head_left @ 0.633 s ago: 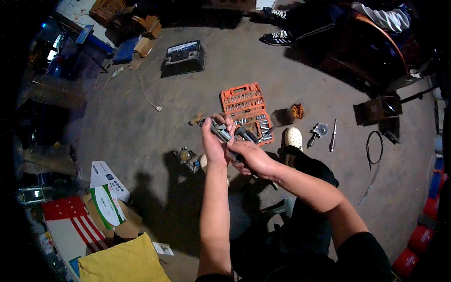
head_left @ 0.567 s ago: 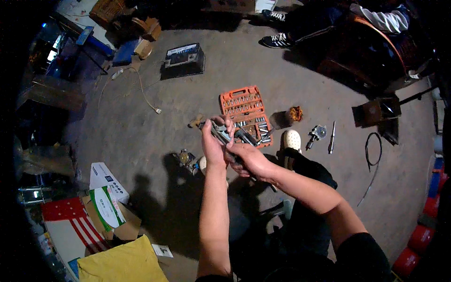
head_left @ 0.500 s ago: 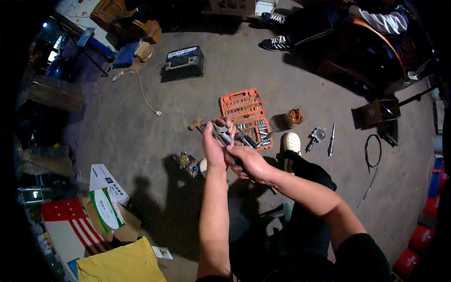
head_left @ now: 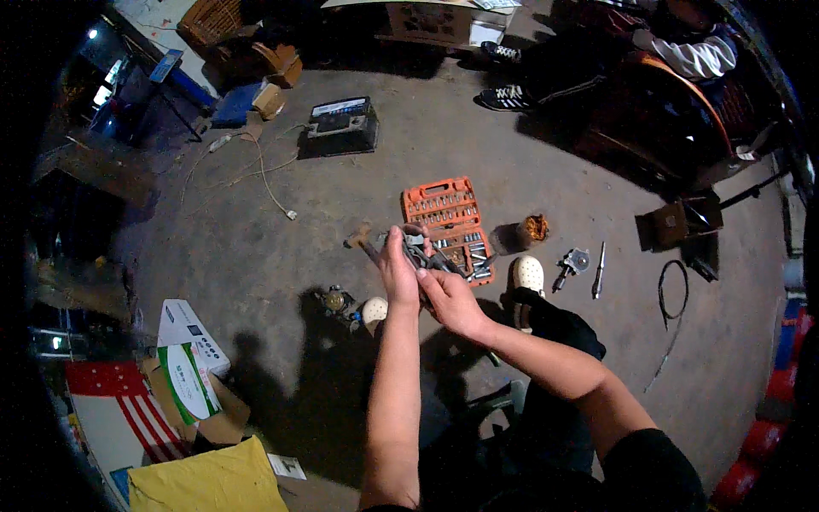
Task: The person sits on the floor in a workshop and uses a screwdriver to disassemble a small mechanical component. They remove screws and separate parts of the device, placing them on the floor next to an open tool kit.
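My left hand (head_left: 401, 271) is closed around a grey metal part (head_left: 415, 242) whose exact kind I cannot make out. Against it, fingers curled, presses my right hand (head_left: 452, 300); what lies inside that grip is mostly hidden. Beyond both hands an orange socket set case (head_left: 439, 192) lies unfolded on the floor, with rows of sockets and some dark tools across its near right corner. A hammer (head_left: 363, 239) shows partly just left of my fingers. On the floor left of my wrists sits a small metal assembly with a brass-coloured round part (head_left: 335, 299).
A car battery (head_left: 341, 128) stands at the far left near a pale cable (head_left: 264, 171). Right of my shoe (head_left: 529, 275) lie a metal pump-like part (head_left: 573, 266), a slim rod (head_left: 601, 271) and a coiled black cable (head_left: 674, 286). Boxes (head_left: 192, 337) crowd the left. Another person sits far right.
The whole view has shifted slightly, the case and battery appearing lower. My right hand has turned and drawn in against the left, its fingers now more hidden. The metal part stays in my hands.
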{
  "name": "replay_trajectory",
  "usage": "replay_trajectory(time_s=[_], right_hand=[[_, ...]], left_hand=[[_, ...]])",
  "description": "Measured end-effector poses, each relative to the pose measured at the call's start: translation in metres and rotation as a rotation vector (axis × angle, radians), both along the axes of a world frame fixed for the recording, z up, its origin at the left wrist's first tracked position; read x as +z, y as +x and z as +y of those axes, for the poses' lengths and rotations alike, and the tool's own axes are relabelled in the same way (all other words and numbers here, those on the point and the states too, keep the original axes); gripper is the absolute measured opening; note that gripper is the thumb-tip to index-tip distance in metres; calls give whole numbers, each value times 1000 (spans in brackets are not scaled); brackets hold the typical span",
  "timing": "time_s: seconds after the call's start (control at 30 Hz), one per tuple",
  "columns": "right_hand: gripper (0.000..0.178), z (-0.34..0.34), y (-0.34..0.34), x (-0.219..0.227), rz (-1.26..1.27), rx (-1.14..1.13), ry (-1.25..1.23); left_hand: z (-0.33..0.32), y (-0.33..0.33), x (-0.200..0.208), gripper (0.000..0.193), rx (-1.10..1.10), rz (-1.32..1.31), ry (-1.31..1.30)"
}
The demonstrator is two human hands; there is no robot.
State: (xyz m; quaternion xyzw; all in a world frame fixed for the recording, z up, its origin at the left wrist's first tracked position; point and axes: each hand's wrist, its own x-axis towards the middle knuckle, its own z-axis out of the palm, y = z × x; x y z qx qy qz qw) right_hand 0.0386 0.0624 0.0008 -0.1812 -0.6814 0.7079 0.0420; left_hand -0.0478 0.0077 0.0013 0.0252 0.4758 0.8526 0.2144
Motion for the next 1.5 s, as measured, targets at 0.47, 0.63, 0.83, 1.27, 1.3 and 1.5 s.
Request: replay_trajectory(time_s=[0.47, 0.63, 0.83, 1.27, 1.3, 1.5], right_hand=[[42, -8, -6, 6, -82, 132, -341], [45, -20, -4, -7, -20, 59, -248], [42, -22, -12, -19, 14, -147, -332], [41, -34, -12, -32, 9, -132, -212], [40, -35, -12, -32, 25, -148, -186], [35, -29, -9, -14, -19, -97, -313]], left_hand=[[-18, -2, 3, 38, 65, -90, -42], [-21, -1, 6, 45, 46, -33, -88], [-18, 2, -11, 46, 276, -231, -90], [-66, -18, -12, 40, 162, -304, 70], [-69, -20, -14, 38, 177, -317, 86], [-65, -17, -14, 32, 95, -225, 28]])
